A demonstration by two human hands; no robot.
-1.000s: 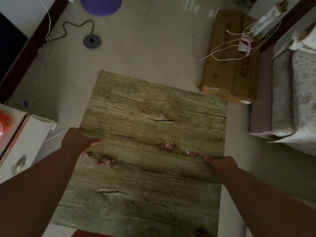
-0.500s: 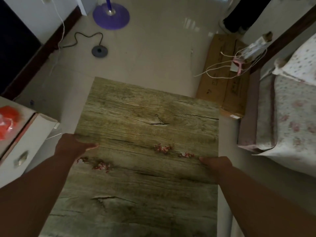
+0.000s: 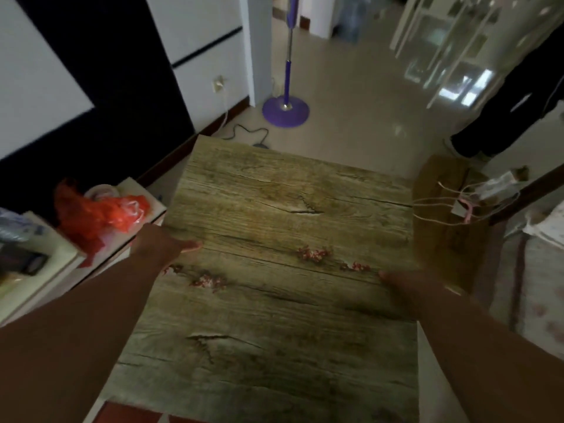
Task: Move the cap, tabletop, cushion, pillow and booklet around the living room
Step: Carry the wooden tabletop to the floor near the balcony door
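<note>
A large square wood-grain tabletop (image 3: 283,227) with small red flower marks fills the middle of the view, held flat above the floor. My left hand (image 3: 161,245) grips its left edge, thumb lying on top. My right hand (image 3: 409,285) grips the right edge, fingers under the board. Both forearms reach in from the bottom corners. The cap, cushion, pillow and booklet are not in sight.
A white cabinet (image 3: 55,264) with a red plastic bag (image 3: 97,212) stands at left. A purple fan stand (image 3: 286,109) and cable lie ahead. A cardboard box (image 3: 442,239) with cords sits at right beside a floral-covered sofa (image 3: 537,270). A person's legs (image 3: 506,114) stand at far right.
The view has tilted up, showing the fan stand, wall and a standing person. The tabletop stays in both hands and has moved closer to the white cabinet.
</note>
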